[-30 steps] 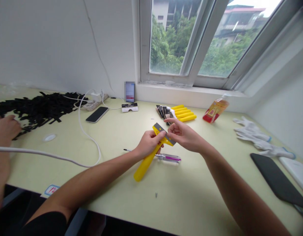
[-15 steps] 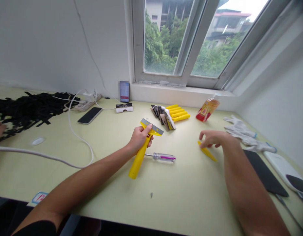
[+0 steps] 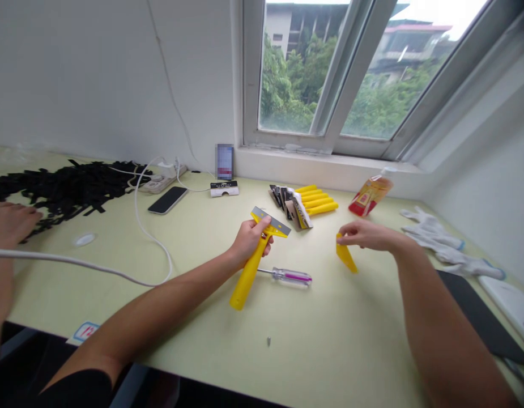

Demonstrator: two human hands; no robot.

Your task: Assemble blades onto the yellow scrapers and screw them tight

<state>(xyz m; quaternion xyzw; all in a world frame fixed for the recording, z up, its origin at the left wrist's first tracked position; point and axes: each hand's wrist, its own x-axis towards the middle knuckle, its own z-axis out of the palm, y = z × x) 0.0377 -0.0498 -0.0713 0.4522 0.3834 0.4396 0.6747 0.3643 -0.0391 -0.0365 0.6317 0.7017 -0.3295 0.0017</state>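
Observation:
My left hand (image 3: 252, 241) is closed around the neck of a yellow scraper (image 3: 250, 276), thumb on the metal blade, handle pointing down towards me. Between the fingertips of my right hand (image 3: 363, 233) is one end of a flat yellow plastic piece (image 3: 345, 256), which hangs tilted over the table. A screwdriver (image 3: 292, 276) with a clear and purple handle lies just right of the scraper, its shaft partly hidden behind it. Nearer me, a small screw (image 3: 269, 341) rests on the tabletop.
Several yellow-handled scrapers with dark covers (image 3: 304, 204) lie below the window. Beside them are a red-labelled bottle (image 3: 371, 192), white gloves (image 3: 444, 241) and a dark tablet (image 3: 482, 317). Leftward are a phone (image 3: 167, 200), a white cable (image 3: 96, 266), black strips (image 3: 75, 184) and another person's hand (image 3: 15, 221).
My right hand has lifted the yellow plastic piece off the table and tipped it more upright. The other person's hand has come further into view. My left hand keeps its hold on the scraper.

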